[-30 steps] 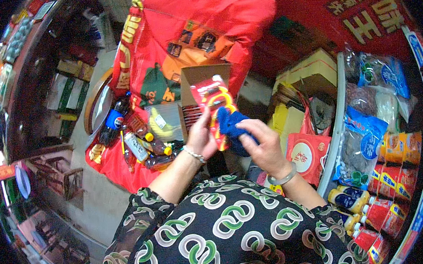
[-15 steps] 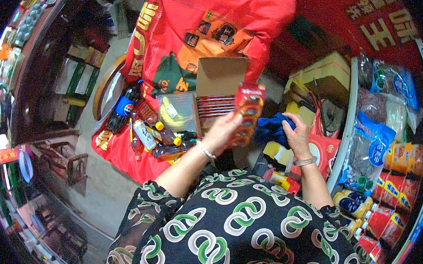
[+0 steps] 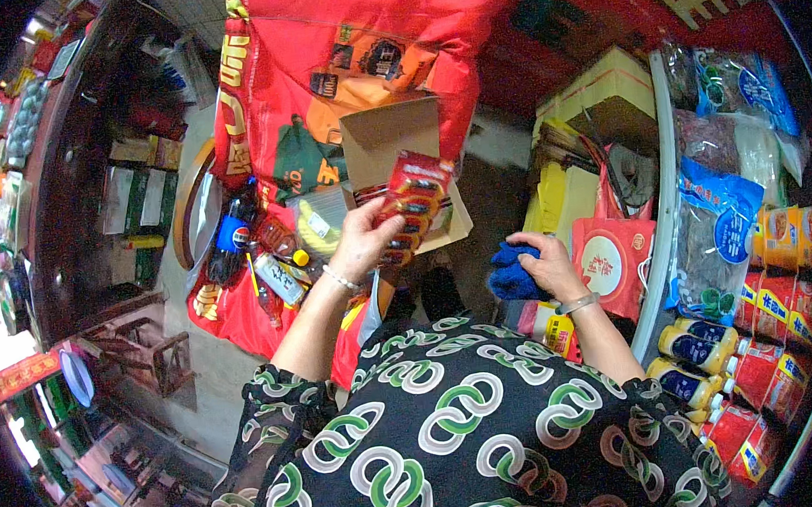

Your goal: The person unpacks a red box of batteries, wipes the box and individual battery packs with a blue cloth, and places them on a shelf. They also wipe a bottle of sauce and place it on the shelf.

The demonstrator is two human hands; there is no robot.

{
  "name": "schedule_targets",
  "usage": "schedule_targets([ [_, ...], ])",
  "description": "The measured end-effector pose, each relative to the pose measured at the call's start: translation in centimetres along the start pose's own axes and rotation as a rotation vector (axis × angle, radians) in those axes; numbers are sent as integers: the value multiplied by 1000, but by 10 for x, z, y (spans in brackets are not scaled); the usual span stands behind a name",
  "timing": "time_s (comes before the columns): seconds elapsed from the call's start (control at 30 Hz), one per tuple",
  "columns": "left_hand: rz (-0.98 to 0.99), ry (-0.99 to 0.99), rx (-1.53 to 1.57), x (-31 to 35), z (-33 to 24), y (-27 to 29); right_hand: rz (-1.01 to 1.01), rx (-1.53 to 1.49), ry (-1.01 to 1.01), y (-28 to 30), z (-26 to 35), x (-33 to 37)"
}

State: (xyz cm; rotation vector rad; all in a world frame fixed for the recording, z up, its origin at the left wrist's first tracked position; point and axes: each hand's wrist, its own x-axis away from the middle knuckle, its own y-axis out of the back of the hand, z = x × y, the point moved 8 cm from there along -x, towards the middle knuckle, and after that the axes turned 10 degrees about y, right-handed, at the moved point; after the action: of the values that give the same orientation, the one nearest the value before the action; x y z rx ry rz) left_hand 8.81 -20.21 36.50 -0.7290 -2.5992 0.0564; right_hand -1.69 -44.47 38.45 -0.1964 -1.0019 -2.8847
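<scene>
Red packet (image 3: 417,188): probably light, flexible; best held along left edge, where left hand (image 3: 363,239) pinches; right hand (image 3: 548,268) clutches blue cloth (image 3: 511,281).

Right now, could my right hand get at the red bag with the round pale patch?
Probably yes: the red bag is just right of your right hand, with nothing visible between them, though that hand holds a blue cloth, which could hamper grasping.

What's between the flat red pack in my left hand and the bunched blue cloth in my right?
In the head view, beside the pack, an edge of the open brown cardboard box, then dark floor.
</scene>
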Motion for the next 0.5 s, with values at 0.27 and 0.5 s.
schedule_targets([
  [0.27, -77, -337, -1149, 19, -22, -51, 133, -84, -42, -15, 35, -22],
  [0.5, 78, -467, -1333, 42, -1, -96, 336, 290, 91, -42, 52, -11],
])
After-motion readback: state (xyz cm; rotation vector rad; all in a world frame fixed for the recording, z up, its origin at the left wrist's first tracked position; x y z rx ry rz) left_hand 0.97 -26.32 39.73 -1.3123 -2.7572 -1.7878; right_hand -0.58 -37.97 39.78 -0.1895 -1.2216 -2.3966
